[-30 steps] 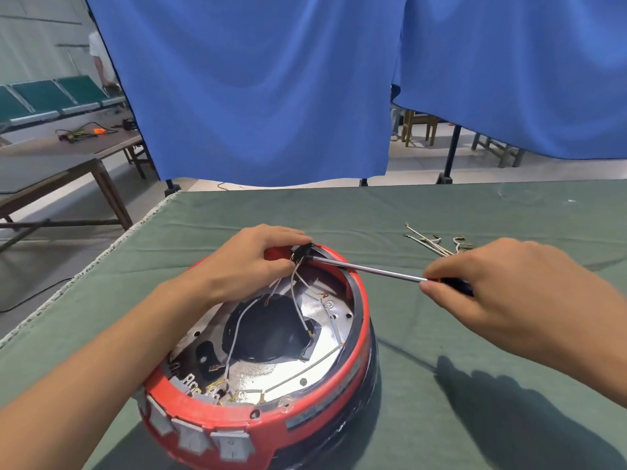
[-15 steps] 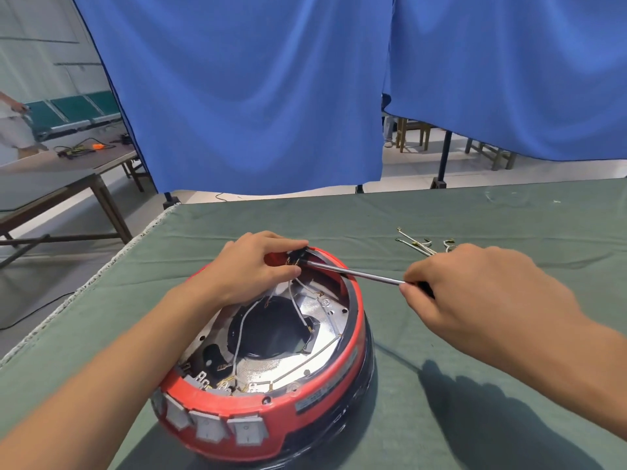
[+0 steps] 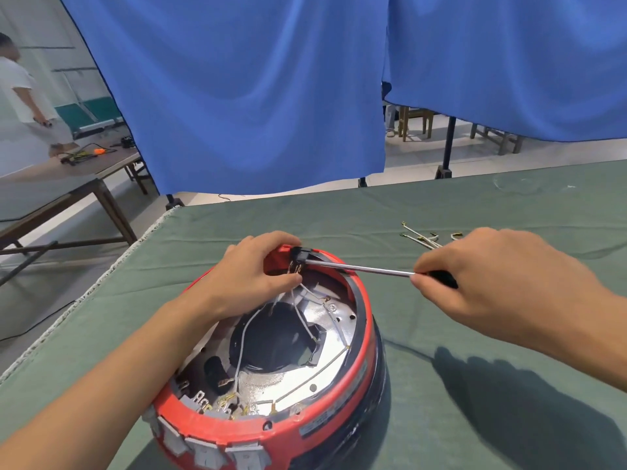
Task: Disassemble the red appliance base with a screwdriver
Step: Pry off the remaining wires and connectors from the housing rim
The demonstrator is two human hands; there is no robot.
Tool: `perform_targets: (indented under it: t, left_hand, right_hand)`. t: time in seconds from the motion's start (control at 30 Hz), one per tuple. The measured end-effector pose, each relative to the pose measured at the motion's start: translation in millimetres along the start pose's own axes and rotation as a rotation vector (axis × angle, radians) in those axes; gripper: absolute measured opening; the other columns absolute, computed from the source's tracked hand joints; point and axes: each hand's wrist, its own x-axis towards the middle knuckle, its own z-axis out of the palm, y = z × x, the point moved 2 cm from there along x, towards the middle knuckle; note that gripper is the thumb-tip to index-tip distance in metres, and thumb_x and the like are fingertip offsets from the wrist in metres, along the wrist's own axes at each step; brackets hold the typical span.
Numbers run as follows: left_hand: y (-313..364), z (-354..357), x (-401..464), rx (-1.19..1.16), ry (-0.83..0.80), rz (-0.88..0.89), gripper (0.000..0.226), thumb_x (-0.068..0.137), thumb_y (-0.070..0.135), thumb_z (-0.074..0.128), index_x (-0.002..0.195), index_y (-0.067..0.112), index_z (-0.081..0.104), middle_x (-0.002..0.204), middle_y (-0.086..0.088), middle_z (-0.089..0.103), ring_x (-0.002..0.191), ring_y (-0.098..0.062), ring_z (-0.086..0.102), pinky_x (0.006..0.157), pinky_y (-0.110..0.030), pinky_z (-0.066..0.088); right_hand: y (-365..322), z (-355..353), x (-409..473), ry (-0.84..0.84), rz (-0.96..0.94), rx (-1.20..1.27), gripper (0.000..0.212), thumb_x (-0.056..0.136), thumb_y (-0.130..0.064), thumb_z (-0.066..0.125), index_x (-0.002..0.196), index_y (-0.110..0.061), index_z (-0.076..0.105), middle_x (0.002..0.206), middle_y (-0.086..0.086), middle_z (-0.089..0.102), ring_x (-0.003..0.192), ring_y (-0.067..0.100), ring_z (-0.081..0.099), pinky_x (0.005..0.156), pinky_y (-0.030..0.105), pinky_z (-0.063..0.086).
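A person in white (image 3: 20, 96) has walked into view at far left

We're looking at a workshop hall: hanging blue fabric curtains (image 3: 237, 96) are partitioning green-cloth-covered table (image 3: 305, 215) stations, wooden worktable (image 3: 51, 195) standing alongside.

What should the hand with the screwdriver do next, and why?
Probably keep turning the screwdriver. Its tip sits in the black part on the red base's far rim, the left hand steadies that spot, and the right hand grips the handle. Whether a screw is loose is hidden.
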Motion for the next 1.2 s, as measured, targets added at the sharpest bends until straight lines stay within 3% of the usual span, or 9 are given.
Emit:
perform_targets:
  t: [0.07, 0.23, 0.37, 0.5, 0.67, 0.8, 0.97, 1.07, 1.2]
  left_hand:
    - [-1.2, 0.6, -1.2, -0.055, 0.021, -0.019, 0.033, 0.075, 0.035, 0.073, 0.093, 0.029, 0.046, 0.114, 0.005, 0.063, 0.107, -0.020, 0.058, 0.098, -0.043, 0.042]
    - [3.6, 1.6, -4.0, 0.101, 0.079, 0.012, 0.021, 0.081, 0.023, 0.073, 0.065, 0.018, 0.060, 0.127, 0.001, 0.060, 0.114, -0.013, 0.053, 0.099, -0.038, 0.039]
    - [17.4, 3.8, -8.2, 0.266, 0.121, 0.039, 0.007, 0.083, 0.023, 0.069, 0.077, 0.020, 0.067, 0.127, 0.003, 0.060, 0.117, -0.020, 0.052, 0.100, -0.044, 0.039]
    - [26.8, 1.8, -2.2, 0.338, 0.076, -0.099, 0.020, 0.088, 0.022, 0.059, 0.078, 0.010, 0.071, 0.117, 0.000, 0.064, 0.108, -0.025, 0.057, 0.090, -0.040, 0.046]
    - [33.5, 18.8, -6.5, 0.477, 0.154, -0.204, 0.023, 0.094, 0.030, 0.053, 0.081, 0.012, 0.057, 0.126, 0.001, 0.055, 0.113, -0.027, 0.047, 0.090, -0.041, 0.038]
    - [35.1, 20.6, -7.7, 0.455, 0.214, -0.222, 0.016, 0.095, 0.028, 0.050, 0.084, 0.016, 0.050, 0.106, -0.002, 0.055, 0.103, -0.028, 0.048, 0.084, -0.040, 0.039]
    - [36.3, 24.7, -3.4, 0.490, 0.203, -0.261, 0.022, 0.097, 0.023, 0.045, 0.092, 0.009, 0.061, 0.124, -0.005, 0.055, 0.113, -0.029, 0.045, 0.091, -0.043, 0.037]
    - [36.4, 24.9, -2.2, 0.499, 0.177, -0.267, 0.021, 0.098, 0.020, 0.042, 0.089, 0.009, 0.057, 0.128, -0.006, 0.053, 0.114, -0.030, 0.042, 0.091, -0.044, 0.036]
    - [34.8, 23.8, -0.9, 0.485, 0.143, -0.255, 0.018, 0.097, 0.019, 0.042, 0.085, 0.011, 0.052, 0.128, -0.006, 0.051, 0.114, -0.029, 0.040, 0.090, -0.043, 0.034]
  right_hand:
    - [1.8, -1.5, -7.1, 0.002, 0.010, -0.034, 0.049, 0.081, -0.054, 0.016, 0.091, -0.033, 0.059, 0.068, -0.008, 0.058, 0.069, 0.017, 0.059, 0.055, 0.030, 0.045]
    - [-6.5, -6.0, -10.7, -0.045, 0.046, -0.125, 0.045, 0.083, -0.052, 0.018, 0.085, -0.030, 0.057, 0.062, -0.008, 0.048, 0.059, 0.018, 0.047, 0.044, 0.026, 0.027]
    - [-9.7, -9.6, -12.3, -0.053, 0.058, -0.153, 0.039, 0.088, -0.051, 0.025, 0.083, -0.027, 0.056, 0.062, -0.005, 0.044, 0.060, 0.022, 0.046, 0.045, 0.029, 0.026]
    - [-14.9, -8.8, -12.5, -0.060, 0.042, -0.181, 0.040, 0.089, -0.049, 0.024, 0.075, -0.022, 0.049, 0.060, -0.004, 0.040, 0.059, 0.025, 0.046, 0.042, 0.026, 0.018]
    - [-16.1, -10.1, -11.5, -0.073, 0.047, -0.181, 0.040, 0.091, -0.050, 0.025, 0.076, -0.022, 0.050, 0.059, -0.004, 0.036, 0.060, 0.025, 0.046, 0.044, 0.029, 0.023]
    - [-17.4, -9.7, -9.8, -0.086, 0.025, -0.203, 0.041, 0.091, -0.049, 0.025, 0.078, -0.023, 0.053, 0.059, -0.004, 0.034, 0.059, 0.025, 0.043, 0.043, 0.025, 0.016]
    - [-16.6, -9.3, -10.2, -0.088, -0.004, -0.211, 0.039, 0.091, -0.047, 0.024, 0.073, -0.021, 0.048, 0.057, -0.004, 0.034, 0.058, 0.025, 0.044, 0.043, 0.026, 0.014]
    - [-8.7, -6.2, -6.1, -0.080, -0.027, -0.129, 0.039, 0.091, -0.046, 0.026, 0.079, -0.023, 0.055, 0.059, -0.005, 0.041, 0.068, 0.024, 0.055, 0.047, 0.031, 0.022]
    - [-5.1, 0.0, -1.1, -0.074, -0.059, -0.075, 0.039, 0.091, -0.047, 0.025, 0.081, -0.024, 0.055, 0.062, -0.005, 0.045, 0.071, 0.023, 0.057, 0.054, 0.031, 0.028]
